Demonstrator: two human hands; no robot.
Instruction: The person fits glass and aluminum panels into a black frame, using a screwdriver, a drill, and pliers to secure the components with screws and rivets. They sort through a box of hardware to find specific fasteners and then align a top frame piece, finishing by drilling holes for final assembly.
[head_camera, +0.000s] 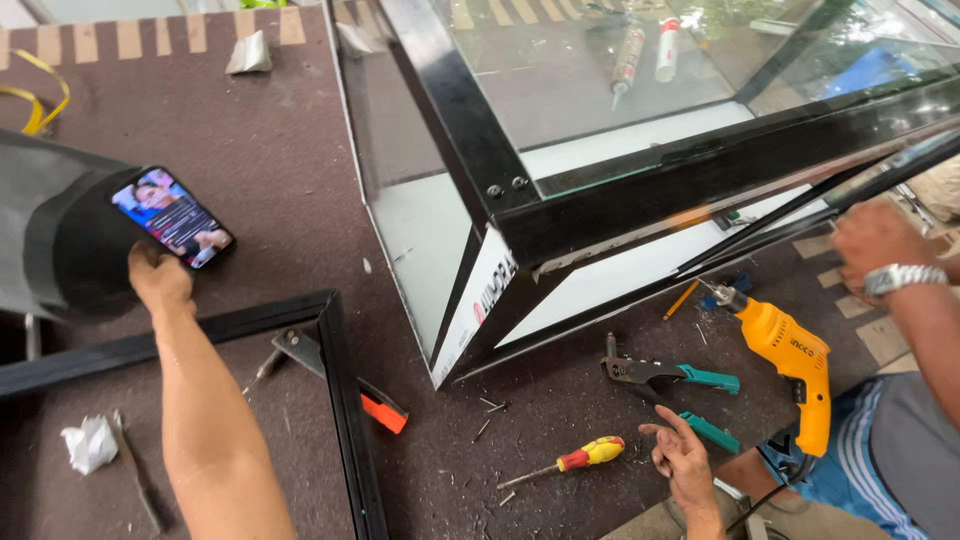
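Gripping, left hand (160, 282): we see the forearm stretched up from the lower edge, fingers closed on the lower end of a phone (172, 217).
Phone position: propped against a dark-clothed knee at far left, lit screen facing us.
Right hand (683, 455): released, palm up, fingers spread, holding nothing.
Nearest tools: a screwdriver (578, 461) with a yellow and red handle lies just left of it; teal-handled rivet pliers (660, 373) lie just above.
Drill (790, 355): orange plastic body, lying near the pliers.
Obstruction: a glass case (560, 70) with black metal edges, tilted, between the two hands.
Co-worker's hand (872, 240): on the case's edge, metal watch (903, 278) at the wrist.
Ground: brown fibrous mat (260, 150), strewn with fine offcuts; a black frame (340, 400) lies on it.
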